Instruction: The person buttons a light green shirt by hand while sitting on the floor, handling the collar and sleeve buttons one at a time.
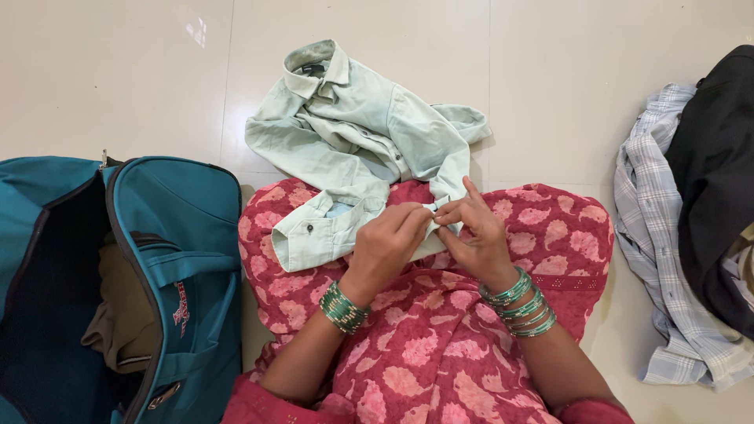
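Pale green shirt (357, 133) lies half on lap, half on floor (118, 71); left hand (386, 243) and right hand (471, 235) fingers pinch its cuff edge together, best kept taut and aligned while fastening the button.

The pale green shirt (357, 129) I'm working on lies crumpled, collar away from me, partly on the floor and partly over my lap. One buttoned cuff rests on my left knee; the other cuff's edge is pinched between my fingertips.
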